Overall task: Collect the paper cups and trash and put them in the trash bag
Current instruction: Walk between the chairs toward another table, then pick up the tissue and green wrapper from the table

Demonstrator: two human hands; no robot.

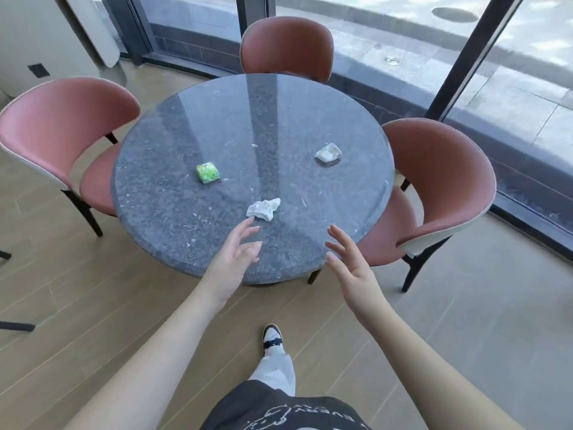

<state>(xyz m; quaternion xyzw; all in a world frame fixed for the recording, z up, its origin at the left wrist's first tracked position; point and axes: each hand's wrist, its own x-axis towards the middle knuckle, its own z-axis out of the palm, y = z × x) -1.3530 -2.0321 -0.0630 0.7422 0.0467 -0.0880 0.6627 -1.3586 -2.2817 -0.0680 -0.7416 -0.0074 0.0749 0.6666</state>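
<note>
Three pieces of trash lie on the round grey table (161,212): a crumpled white tissue (263,208) toward 6 o'clock, a green wrapper (208,172) toward 9 o'clock, and a second crumpled wad (328,153) toward 3 o'clock, each well apart from the others. Both hands are released and hold nothing. The left hand (231,259) reaches with fingers spread, its fingertips just short of the white tissue; the right hand (353,268) hovers over the table's near edge at 5 o'clock, palm turned inward. No paper cups and no trash bag are in view, so where the collected items must go cannot be told. Three pink chairs (288,45) ring the table at 9, 12 and 3 o'clock. Likely risks: a light wad may skid across the polished top if brushed instead of pinched, and the small white flecks scattered over the surface may be overlooked.
</note>
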